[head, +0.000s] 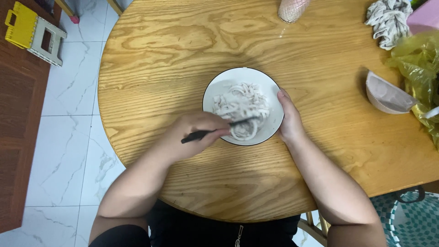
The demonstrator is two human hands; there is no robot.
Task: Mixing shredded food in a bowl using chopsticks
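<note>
Round wooden table [151, 68], light grain, filling most of the frame. White bowl [218, 87] with dark rim, centre of the frame, holding pale, thick noodles [240, 103] heaped in its lower half. Left hand [194, 135], lower centre, just left of the bowl, fingers clenched around dark chopsticks [201, 134]; the chopsticks run rightward over the bowl's rim, tips blurred among the noodles. Right hand [290, 119], right of centre, laid against the bowl's right outer wall, fingers pointing toward the top of the frame and touching the rim; the hand is cupped on the bowl rather than closed around it. Both bare forearms enter from the bottom edge, with dark clothing between them. Mesh-covered pinkish object [292, 9], top centre, cut off by the frame edge. Crumpled grey-white cloth [388, 20], upper right. Yellow-green plastic bag [418, 64], right edge, just beside a pale scoop-shaped container [386, 93]. Pink item [425, 18], upper right corner, mostly out of view. Yellow and grey folding stool [34, 32], upper left, standing on the white marble-pattern floor tiles [68, 151]. Green and white patterned basket [411, 219], lower right corner, below the table's edge.
</note>
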